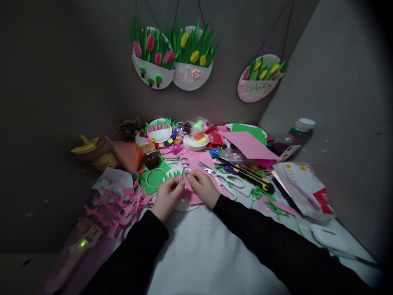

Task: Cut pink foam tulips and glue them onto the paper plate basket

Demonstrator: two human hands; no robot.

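Over the middle of the table, my left hand (168,197) is closed in a pinch, with a small pink paper piece (180,177) showing at its fingertips. My right hand (203,186) pinches close beside it; what it holds is hidden or too small to name. Behind my left fingers is a white piece with green paper grass (173,172). Pink paper (196,157) lies under and behind my hands, and a white paper plate (188,206) shows its near rim below them. White-handled scissors (225,179) rest just right of my right hand.
Green paper (149,180) and cut-out pink scraps (107,209) lie left. Box cutters (251,177), a plastic packet (305,188) and a capped bottle (296,137) are at right. Decorated paper plates (153,78) hang on the wall behind.
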